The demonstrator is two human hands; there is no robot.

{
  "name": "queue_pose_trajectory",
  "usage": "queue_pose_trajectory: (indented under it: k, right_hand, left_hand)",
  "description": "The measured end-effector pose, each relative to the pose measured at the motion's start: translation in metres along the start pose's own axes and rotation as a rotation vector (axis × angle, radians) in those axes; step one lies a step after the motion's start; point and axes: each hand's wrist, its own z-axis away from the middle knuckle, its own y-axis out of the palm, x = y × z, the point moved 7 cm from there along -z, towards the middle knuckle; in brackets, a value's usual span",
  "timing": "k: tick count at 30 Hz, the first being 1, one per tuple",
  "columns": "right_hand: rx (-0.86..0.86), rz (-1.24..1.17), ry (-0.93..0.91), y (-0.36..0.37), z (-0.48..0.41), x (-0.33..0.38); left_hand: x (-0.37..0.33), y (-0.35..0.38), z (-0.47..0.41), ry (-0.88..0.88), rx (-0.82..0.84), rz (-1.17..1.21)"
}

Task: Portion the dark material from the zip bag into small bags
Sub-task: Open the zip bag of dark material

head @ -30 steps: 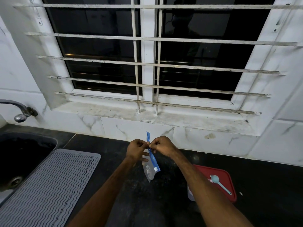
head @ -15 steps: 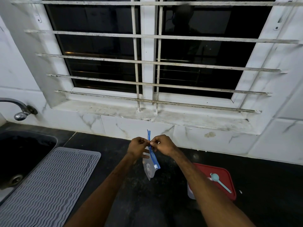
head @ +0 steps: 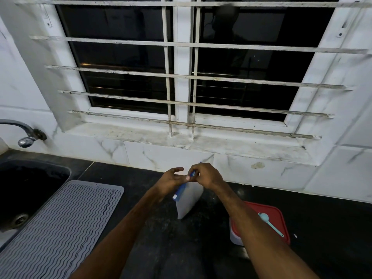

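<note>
Right grip: pinched small bag by its blue zip edge
Left grip: fingers loose, resting against the bag

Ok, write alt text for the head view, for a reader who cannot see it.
Two bare hands work at a small zip bag with a blue seal over a black counter; the right hand pinches its top, the left hand touches the seal. A red-lidded container bearing a light blue spoon sits at right, a grey ribbed mat at left.
</note>
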Motion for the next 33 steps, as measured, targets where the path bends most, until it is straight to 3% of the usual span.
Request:
queue_pose_trajectory:
  k: [3, 7, 12, 18, 22, 26, 33]
  right_hand:
    - [-0.085, 0.158, 0.027, -0.007, 0.002, 0.003]
    - [-0.216, 0.161, 0.057, -0.015, 0.005, 0.0]
    - [-0.237, 0.102, 0.115, -0.026, 0.011, -0.02]
    - [-0.006, 0.19, 0.095, -0.015, 0.008, -0.02]
    - [-0.038, 0.289, -0.04, -0.019, 0.002, 0.004]
    - [0.015, 0.146, -0.196, -0.008, -0.002, 0.035]
    - [-0.03, 0.097, -0.207, 0.008, -0.008, 0.05]
  left_hand:
    - [0.003, 0.006, 0.0, 0.015, 0.078, -0.147]
    - [-0.006, -0.007, 0.0, 0.138, -0.115, -0.666]
    - [0.009, -0.05, 0.003, 0.144, -0.306, -0.326]
    - [0.003, -0.052, 0.014, 0.24, -0.347, -0.312]
    - [-0.001, -0.049, 0.012, 0.284, -0.337, -0.317]
    - [-0.008, -0.042, 0.012, 0.302, -0.323, -0.35]
    - [-0.012, -0.04, 0.015, 0.339, -0.315, -0.416]
